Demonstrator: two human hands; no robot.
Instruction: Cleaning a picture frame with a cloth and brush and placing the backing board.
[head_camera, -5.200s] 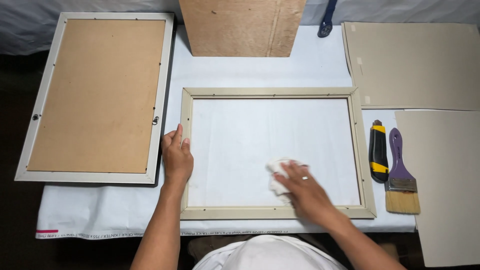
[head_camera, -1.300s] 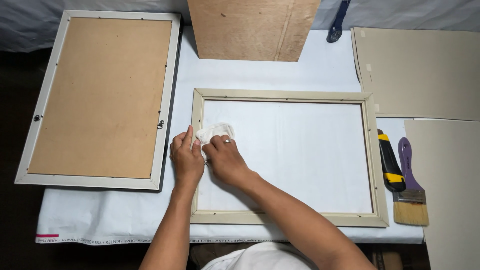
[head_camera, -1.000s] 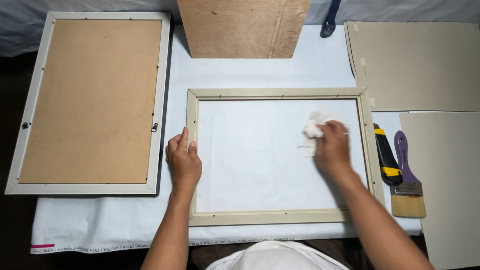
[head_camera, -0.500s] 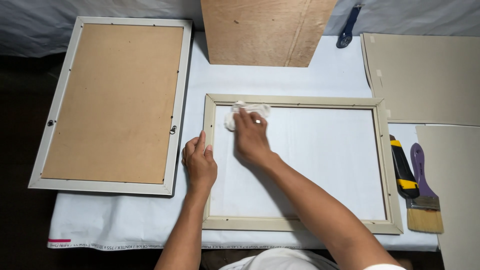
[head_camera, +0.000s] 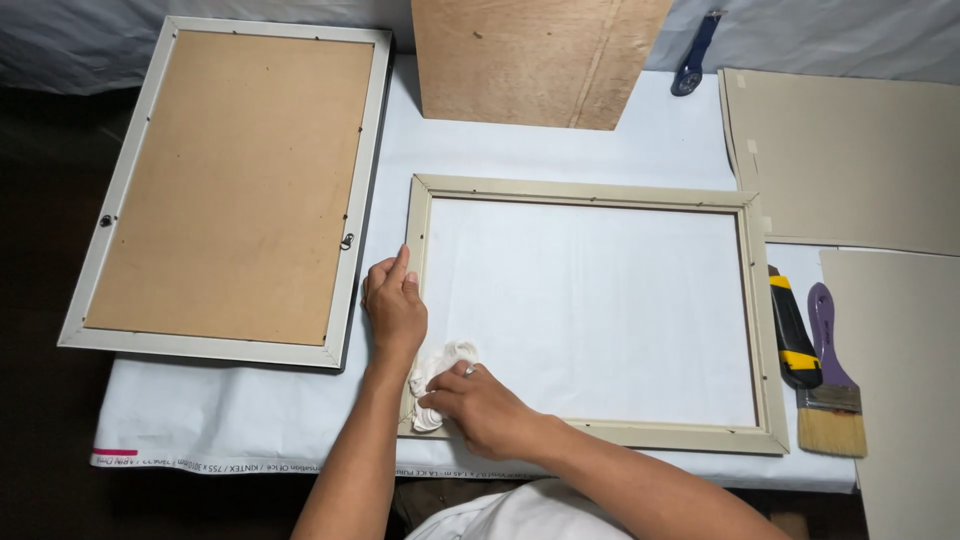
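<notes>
Wiping of the glazed picture frame (head_camera: 590, 190) is in hand, judged from the white cloth (head_camera: 440, 368) pressed onto its lower left corner. The frame lies flat at the middle of the white-covered surface (head_camera: 250, 420). The right hand (head_camera: 480, 405) is closed over the cloth, grasping it against the pane and the frame's left rail. The left hand (head_camera: 395, 305) grasps nothing; it rests flat, fingers extended, on the left rail, steadying it. The next move, in my judgement, calls for light even pressure along the rail and the pane, with the left hand shifted out of the cloth's way. Nearby: a second frame (head_camera: 225, 190) lying back-up at left, just beside; a plywood board (head_camera: 530, 60) above; grey card sheets (head_camera: 850, 160) at right; a utility knife (head_camera: 795, 330) and paintbrush (head_camera: 830, 385) just beside the right rail, close enough to be knocked.
</notes>
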